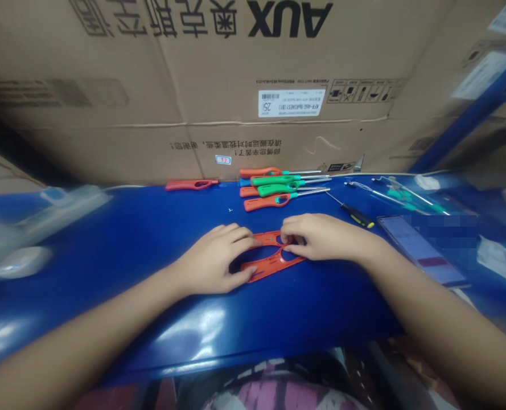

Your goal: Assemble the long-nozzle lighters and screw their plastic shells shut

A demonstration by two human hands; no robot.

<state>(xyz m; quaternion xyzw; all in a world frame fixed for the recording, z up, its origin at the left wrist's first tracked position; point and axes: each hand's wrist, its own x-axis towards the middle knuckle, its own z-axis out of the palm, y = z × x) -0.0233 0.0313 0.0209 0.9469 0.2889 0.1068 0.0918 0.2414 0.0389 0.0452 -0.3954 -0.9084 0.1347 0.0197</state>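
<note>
Two orange lighter casing halves, an upper half [266, 240] and a lower half [274, 265], lie side by side on the blue table [159, 324], meeting near their trigger-hole ends. My left hand [218, 259] holds their handle ends, its fingers on the upper half and its thumb on the lower one. With bent fingers and thumb drawn together, my right hand [316, 236] grips at the trigger holes, where the halves meet. Whether a small part sits between its fingertips is hidden.
Several orange and green long-nosed lighters [278, 187] are piled behind my hands. A red lighter handle [192, 185] lies left of them. To the right are a screwdriver [357, 215], metal lighter tubes [410, 195] and a phone [421, 250]. A cardboard box [150, 114] stands behind.
</note>
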